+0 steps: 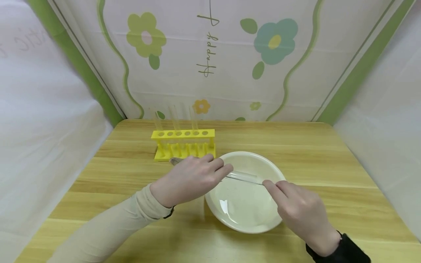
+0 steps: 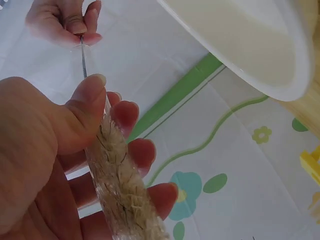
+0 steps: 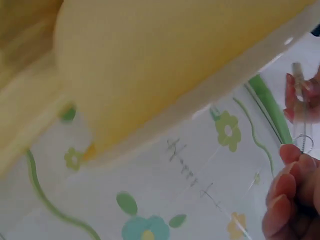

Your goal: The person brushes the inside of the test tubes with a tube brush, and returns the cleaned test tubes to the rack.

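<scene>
Over a white basin point(image 1: 250, 231), my left hand point(image 1: 194, 179) holds a clear glass test tube point(image 1: 248, 176) with fingers and thumb wrapped round it. Inside the tube is a test tube brush, its pale bristles point(image 2: 117, 175) filling the stretch along my left palm in the left wrist view. The bristled end point(image 1: 175, 160) shows past the far side of that hand in the head view. My right hand point(image 1: 300, 208) pinches the brush's thin twisted wire point(image 1: 245, 180) just outside the tube's open mouth point(image 3: 303, 143). Most of the wire handle is hidden in my right fist.
Behind the basin to the left stands a yellow test tube rack point(image 1: 182, 134) with three clear test tubes point(image 1: 193, 118) upright in it. The wooden table point(image 1: 322, 160) is bordered by a white flowered cloth point(image 1: 230, 91) at the back and white cloth at both sides.
</scene>
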### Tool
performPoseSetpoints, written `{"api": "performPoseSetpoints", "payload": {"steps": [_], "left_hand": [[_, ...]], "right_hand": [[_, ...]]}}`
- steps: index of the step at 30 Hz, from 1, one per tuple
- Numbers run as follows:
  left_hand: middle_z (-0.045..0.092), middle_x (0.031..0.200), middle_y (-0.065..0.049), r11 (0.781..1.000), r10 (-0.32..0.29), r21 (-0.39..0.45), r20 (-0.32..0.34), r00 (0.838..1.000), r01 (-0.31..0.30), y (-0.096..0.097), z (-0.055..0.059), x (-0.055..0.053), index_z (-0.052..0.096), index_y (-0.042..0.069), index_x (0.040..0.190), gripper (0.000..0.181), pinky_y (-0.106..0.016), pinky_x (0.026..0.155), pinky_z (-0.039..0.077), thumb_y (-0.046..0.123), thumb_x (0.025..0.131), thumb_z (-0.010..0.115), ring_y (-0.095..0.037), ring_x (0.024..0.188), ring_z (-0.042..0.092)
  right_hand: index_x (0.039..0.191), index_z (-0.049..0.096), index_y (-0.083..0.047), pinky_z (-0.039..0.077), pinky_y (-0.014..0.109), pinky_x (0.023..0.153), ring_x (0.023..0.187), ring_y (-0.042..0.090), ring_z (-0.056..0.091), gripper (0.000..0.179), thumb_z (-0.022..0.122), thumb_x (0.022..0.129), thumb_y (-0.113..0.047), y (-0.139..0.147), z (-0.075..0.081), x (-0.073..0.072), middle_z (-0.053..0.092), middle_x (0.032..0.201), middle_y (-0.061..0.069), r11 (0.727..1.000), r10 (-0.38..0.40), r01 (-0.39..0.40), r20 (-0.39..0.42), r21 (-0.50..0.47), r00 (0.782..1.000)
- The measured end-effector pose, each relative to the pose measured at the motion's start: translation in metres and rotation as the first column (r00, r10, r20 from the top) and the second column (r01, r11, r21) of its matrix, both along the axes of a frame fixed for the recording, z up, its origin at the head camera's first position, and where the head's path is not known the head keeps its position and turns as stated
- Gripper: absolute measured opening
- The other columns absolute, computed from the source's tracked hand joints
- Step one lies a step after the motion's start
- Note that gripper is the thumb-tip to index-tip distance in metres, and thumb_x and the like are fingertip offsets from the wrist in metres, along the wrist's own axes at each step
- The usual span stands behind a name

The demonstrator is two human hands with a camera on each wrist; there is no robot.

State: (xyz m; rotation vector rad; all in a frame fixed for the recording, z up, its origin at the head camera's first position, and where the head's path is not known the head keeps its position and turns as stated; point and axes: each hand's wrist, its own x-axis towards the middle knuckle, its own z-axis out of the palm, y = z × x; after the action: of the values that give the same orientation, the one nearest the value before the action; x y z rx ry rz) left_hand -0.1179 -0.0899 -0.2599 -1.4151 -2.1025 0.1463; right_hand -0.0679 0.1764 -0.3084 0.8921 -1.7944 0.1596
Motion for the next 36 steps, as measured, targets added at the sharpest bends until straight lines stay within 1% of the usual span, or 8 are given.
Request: {"api": "performPoseSetpoints", "payload": {"steps": [3,7,10,14,18,23,33,36], "left_hand": [[0.053,0.073,0.002,1.000,-0.001,-0.008,0.009,1.000,0.001,-0.002,-0.001,0.000,0.062,0.008,0.100,0.017,-0.020,0.040,0.027,-0.004,0.089,0.056,-0.013,0.054,0.038],[0.053,0.073,0.003,1.000,-0.003,-0.010,0.009,1.000,0.003,-0.003,-0.001,0.000,0.061,0.008,0.100,0.019,-0.020,0.040,0.027,-0.005,0.089,0.056,-0.013,0.054,0.040],[0.055,0.075,0.003,1.000,-0.003,-0.013,0.014,1.000,0.004,-0.004,0.000,0.000,0.061,0.008,0.101,0.019,-0.020,0.040,0.028,-0.006,0.088,0.056,-0.014,0.055,0.041],[0.056,0.077,0.003,1.000,-0.003,-0.015,0.021,1.000,0.003,-0.006,0.002,0.000,0.061,0.008,0.104,0.022,-0.020,0.040,0.029,-0.006,0.088,0.056,-0.014,0.056,0.043],[0.054,0.075,0.002,1.000,-0.005,-0.013,0.013,1.000,0.005,-0.011,0.003,-0.002,0.062,0.007,0.107,0.023,-0.020,0.040,0.030,-0.006,0.088,0.059,-0.015,0.057,0.044],[0.063,0.083,0.000,1.000,0.007,-0.007,0.008,1.000,-0.007,-0.021,0.003,-0.009,0.064,0.007,0.109,0.019,-0.022,0.041,0.038,0.005,0.091,0.070,-0.016,0.061,0.054],[0.064,0.087,0.000,1.000,0.007,-0.009,0.014,1.000,-0.007,-0.031,0.005,-0.013,0.067,0.009,0.112,0.018,-0.022,0.042,0.038,0.014,0.095,0.067,-0.017,0.064,0.054],[0.063,0.085,0.000,1.000,0.013,-0.011,0.005,1.000,-0.013,-0.033,0.006,-0.013,0.067,0.010,0.111,0.016,-0.023,0.043,0.039,0.017,0.096,0.067,-0.017,0.064,0.053]], "right_hand": [[0.084,0.071,-0.003,0.012,0.014,0.038,0.041,0.005,0.024,0.042,0.032,0.089,0.011,0.004,-0.004,0.000,0.049,0.060,-0.001,0.999,0.030,-0.026,0.124,-0.036,0.992],[0.085,0.073,-0.007,0.020,0.011,0.036,0.041,0.002,0.032,0.041,0.035,0.100,-0.002,0.009,-0.008,0.001,0.053,0.060,-0.004,0.994,0.079,-0.058,0.255,-0.089,0.964],[0.087,0.074,-0.007,0.031,0.011,0.039,0.046,0.002,0.041,0.040,0.037,0.102,-0.008,0.013,-0.009,0.002,0.057,0.062,-0.005,0.990,0.119,-0.082,0.364,-0.115,0.924],[0.090,0.075,-0.006,0.047,0.016,0.049,0.055,0.007,0.059,0.036,0.040,0.093,-0.003,0.020,-0.009,0.004,0.067,0.071,-0.004,0.986,0.156,-0.105,0.477,-0.133,0.865],[0.092,0.075,-0.006,0.054,0.020,0.060,0.066,0.013,0.069,0.030,0.051,0.080,0.007,0.027,-0.010,0.003,0.073,0.081,-0.002,0.983,0.174,-0.119,0.510,-0.140,0.842],[0.091,0.076,-0.006,0.052,0.013,0.063,0.072,0.009,0.071,0.040,0.064,0.063,0.020,0.037,-0.011,0.003,0.074,0.084,-0.003,0.980,0.184,-0.110,0.537,-0.167,0.823],[0.089,0.076,-0.003,0.036,0.007,0.051,0.057,-0.009,0.045,0.043,0.062,0.064,0.029,0.047,-0.011,0.009,0.072,0.079,-0.001,0.963,0.247,-0.112,0.641,-0.245,0.727],[0.090,0.076,-0.001,0.036,0.007,0.049,0.056,-0.010,0.044,0.042,0.063,0.064,0.030,0.049,-0.011,0.011,0.072,0.079,-0.001,0.960,0.256,-0.104,0.669,-0.258,0.698]]}}
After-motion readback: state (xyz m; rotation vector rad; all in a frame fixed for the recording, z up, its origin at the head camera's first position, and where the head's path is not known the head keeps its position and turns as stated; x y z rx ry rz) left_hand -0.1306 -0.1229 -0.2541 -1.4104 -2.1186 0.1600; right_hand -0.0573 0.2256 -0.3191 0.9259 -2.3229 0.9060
